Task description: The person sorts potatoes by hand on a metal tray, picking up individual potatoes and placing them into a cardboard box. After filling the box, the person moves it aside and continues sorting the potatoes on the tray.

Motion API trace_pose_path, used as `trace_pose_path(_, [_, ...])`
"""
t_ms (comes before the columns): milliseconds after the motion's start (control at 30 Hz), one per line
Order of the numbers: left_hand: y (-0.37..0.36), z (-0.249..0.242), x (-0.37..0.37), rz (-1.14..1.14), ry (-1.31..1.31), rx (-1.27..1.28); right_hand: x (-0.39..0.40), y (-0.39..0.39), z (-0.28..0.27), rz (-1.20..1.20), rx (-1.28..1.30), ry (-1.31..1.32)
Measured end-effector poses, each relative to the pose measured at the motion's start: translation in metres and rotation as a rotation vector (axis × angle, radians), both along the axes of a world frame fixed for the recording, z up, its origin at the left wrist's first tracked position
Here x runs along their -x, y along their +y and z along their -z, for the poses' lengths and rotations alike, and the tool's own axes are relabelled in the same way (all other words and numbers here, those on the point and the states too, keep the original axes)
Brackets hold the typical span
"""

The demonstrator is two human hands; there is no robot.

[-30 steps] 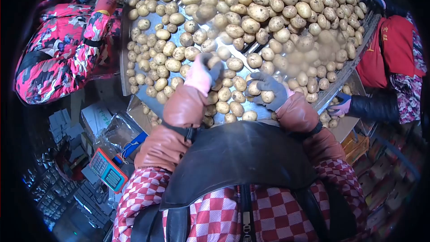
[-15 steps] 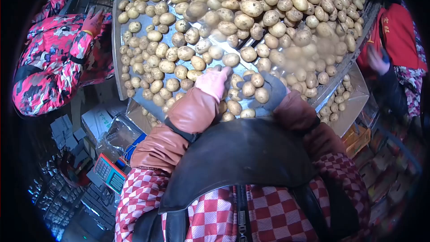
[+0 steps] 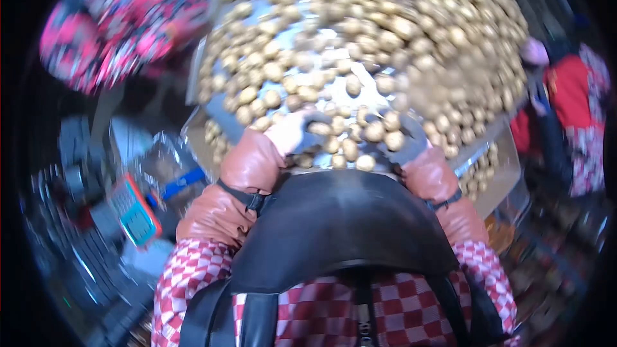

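Observation:
Many small potatoes (image 3: 350,149) lie on a metal sorting table (image 3: 363,80), and motion blurs them. My left hand (image 3: 292,133), in a pink glove with dark grey fingers, curls around a potato (image 3: 319,128) near the table's front edge. Opposite it, my right hand (image 3: 413,140), in a dark grey glove, is cupped around several potatoes (image 3: 393,140) against its palm and fingers. A few loose potatoes lie between the two hands, just in front of my black apron (image 3: 347,218). The fingertips are partly hidden by the potatoes.
A person in a pink camouflage jacket (image 3: 128,19) is at the left, another in a red vest (image 3: 569,90) at the right. Cardboard boxes (image 3: 504,183) with potatoes stand under the table edge. A red-framed scale display (image 3: 135,211) sits lower left.
The view has shifted and blurred. My left hand has turned from reaching forward over the potatoes to curling inward, drawn back closer to me. My right hand still cups potatoes.

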State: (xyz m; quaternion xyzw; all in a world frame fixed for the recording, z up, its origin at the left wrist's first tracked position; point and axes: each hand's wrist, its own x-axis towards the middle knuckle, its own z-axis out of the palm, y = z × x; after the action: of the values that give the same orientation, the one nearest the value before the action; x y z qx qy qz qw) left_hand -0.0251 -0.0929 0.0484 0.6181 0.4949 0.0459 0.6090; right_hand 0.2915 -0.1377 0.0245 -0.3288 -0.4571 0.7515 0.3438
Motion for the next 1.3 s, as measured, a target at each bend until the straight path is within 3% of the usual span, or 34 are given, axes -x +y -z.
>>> trace_pose_path(67, [-0.028,-0.009,0.018,0.051,0.078,-0.025,0.015,-0.002,0.013,-0.032,0.173,0.307])
trace_pose_path(133, [-0.059,0.009,0.039,0.077,0.027,-0.109,0.041,0.006,-0.006,-0.019,0.793,0.555])
trace_pose_path(167, [-0.073,0.005,0.051,0.016,-0.017,-0.103,0.059,0.006,-0.004,0.070,0.741,0.424])
trace_pose_path(200, [-0.088,-0.002,0.063,-0.039,-0.065,-0.096,0.077,0.013,-0.028,-0.035,0.846,0.404])
trace_pose_path(233, [-0.099,-0.012,0.077,-0.096,-0.166,0.107,0.097,0.017,-0.031,-0.077,0.821,0.295])
trace_pose_path(267, [-0.115,-0.014,0.087,-0.143,-0.169,0.100,0.120,0.021,-0.039,-0.116,0.788,0.190])
trace_pose_path(333, [-0.148,-0.014,0.107,-0.303,-0.083,0.389,0.168,0.031,-0.036,-0.294,0.705,0.179])
trace_pose_path(400, [-0.175,-0.015,0.129,-0.308,0.000,0.449,0.227,0.035,-0.045,-0.438,0.539,0.042])
trace_pose_path(467, [-0.215,-0.006,0.150,-0.477,-0.135,0.448,0.292,0.029,-0.067,-0.661,0.440,0.178])
trace_pose_path(533, [-0.244,-0.009,0.168,-0.532,-0.148,0.465,0.352,0.037,0.009,-1.036,0.385,0.546])
trace_pose_path(600, [-0.267,-0.006,0.182,-0.771,-0.204,0.458,0.374,-0.001,-0.020,-0.569,0.360,-0.154])
trace_pose_path(667, [-0.277,-0.016,0.193,-1.056,-0.262,0.405,0.375,-0.016,-0.038,-0.510,0.450,-0.322])
trace_pose_path(733, [-0.270,-0.006,0.202,-1.277,-0.196,0.310,0.354,-0.019,-0.004,-0.603,0.415,-0.322])
trace_pose_path(800, [-0.241,-0.015,0.190,-1.279,-0.021,0.181,0.330,-0.022,-0.016,-0.706,0.275,-0.528])
trace_pose_path(833, [-0.233,0.004,0.184,-1.195,-0.089,0.178,0.310,-0.038,0.022,-0.649,-0.165,-0.319])
trace_pose_path(867, [-0.216,0.007,0.171,-1.218,-0.324,0.219,0.314,-0.036,-0.039,-0.524,0.418,-0.332])
trace_pose_path(933, [-0.186,-0.008,0.160,-0.952,-0.196,0.206,0.287,-0.036,-0.033,-0.513,0.553,-0.084])
trace_pose_path(967, [-0.168,0.010,0.153,-1.053,-0.524,0.168,0.267,-0.032,-0.025,-0.483,0.565,-0.013])
trace_pose_path(1000, [-0.159,0.023,0.153,-0.993,-0.291,0.135,0.247,-0.029,-0.018,-0.450,0.575,0.057])
trace_pose_path(1067, [-0.129,-0.010,0.130,-0.823,0.147,-0.113,0.211,-0.031,-0.017,-0.306,0.494,-0.049])
trace_pose_path(1100, [-0.120,-0.004,0.122,-0.701,0.265,-0.307,0.186,-0.034,0.000,-0.319,-0.022,-0.176])
trace_pose_path(1133, [-0.108,-0.021,0.111,-0.586,0.217,-0.348,0.164,-0.037,0.008,-0.313,-0.534,-0.312])
trace_pose_path(1200, [-0.081,0.014,0.090,-0.368,0.259,-0.698,0.127,-0.052,-0.017,-0.116,0.370,-0.025])
trace_pose_path(1233, [-0.063,-0.002,0.074,-0.261,0.328,-0.605,0.117,-0.067,-0.020,0.008,0.096,-0.248])
trace_pose_path(1267, [-0.051,0.010,0.054,-0.290,0.399,-0.646,0.107,-0.065,-0.039,0.145,0.584,-0.127])
trace_pose_path(1300, [-0.046,0.021,0.036,-0.230,0.470,-0.592,0.088,-0.073,-0.031,0.220,0.625,-0.085])
